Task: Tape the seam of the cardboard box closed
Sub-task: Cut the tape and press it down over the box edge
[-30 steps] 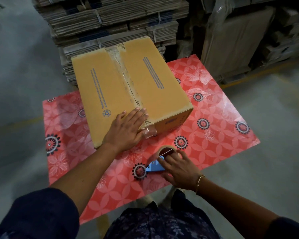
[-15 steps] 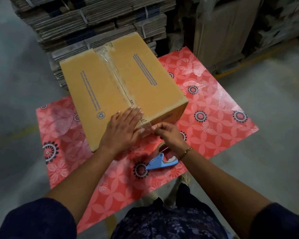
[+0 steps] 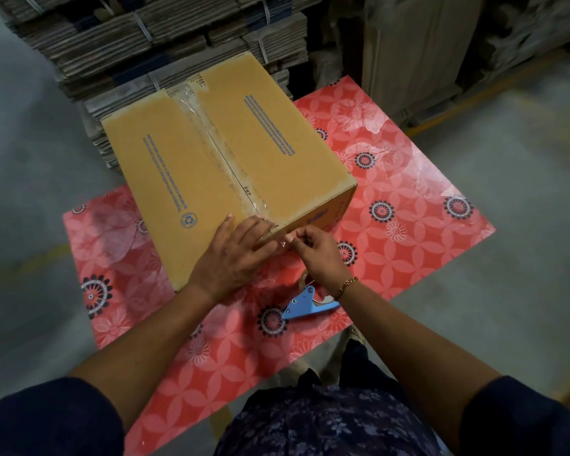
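Note:
A yellow-brown cardboard box [image 3: 185,179] with blue print lies on a red flowered table [image 3: 408,205]. Clear tape [image 3: 211,136] runs along its centre seam from the far edge to the near edge. My left hand [image 3: 234,258] lies flat on the box's near corner, fingers spread over the tape's end. My right hand [image 3: 316,251] pinches the loose end of the tape at the box's near edge, next to my left fingers. The blue tape dispenser [image 3: 305,302] rests on the table just below my right wrist, held by neither hand.
Bundled stacks of flat cardboard [image 3: 139,37] rise right behind the table. More cardboard sheets [image 3: 418,51] lean at the back right. Grey concrete floor [image 3: 524,274] surrounds the table on the left and right.
My right hand let go of the tape dispenser, left it on the table, and moved up to the tape end at the box's near edge. My left hand stayed on the box.

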The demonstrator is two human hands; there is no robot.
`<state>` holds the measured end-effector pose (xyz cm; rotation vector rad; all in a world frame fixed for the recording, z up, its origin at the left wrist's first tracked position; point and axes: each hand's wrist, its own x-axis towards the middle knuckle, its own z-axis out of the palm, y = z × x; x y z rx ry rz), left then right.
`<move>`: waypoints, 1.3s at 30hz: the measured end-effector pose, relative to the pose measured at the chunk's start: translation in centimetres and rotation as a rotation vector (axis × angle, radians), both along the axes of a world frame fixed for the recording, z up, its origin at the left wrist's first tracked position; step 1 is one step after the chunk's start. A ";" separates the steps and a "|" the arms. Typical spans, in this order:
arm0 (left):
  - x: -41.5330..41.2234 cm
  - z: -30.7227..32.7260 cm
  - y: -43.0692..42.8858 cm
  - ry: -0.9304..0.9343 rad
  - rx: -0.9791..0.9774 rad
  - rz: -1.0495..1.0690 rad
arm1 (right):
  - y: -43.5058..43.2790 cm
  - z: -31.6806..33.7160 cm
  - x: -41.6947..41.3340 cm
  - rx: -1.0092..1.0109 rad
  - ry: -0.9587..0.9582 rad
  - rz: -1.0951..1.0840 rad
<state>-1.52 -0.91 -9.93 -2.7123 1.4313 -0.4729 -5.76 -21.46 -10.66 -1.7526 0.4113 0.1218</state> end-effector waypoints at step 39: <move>4.8 3.3 -5.1 0.389 -0.166 0.224 | -4.3 -1.4 7.8 0.025 0.078 -0.417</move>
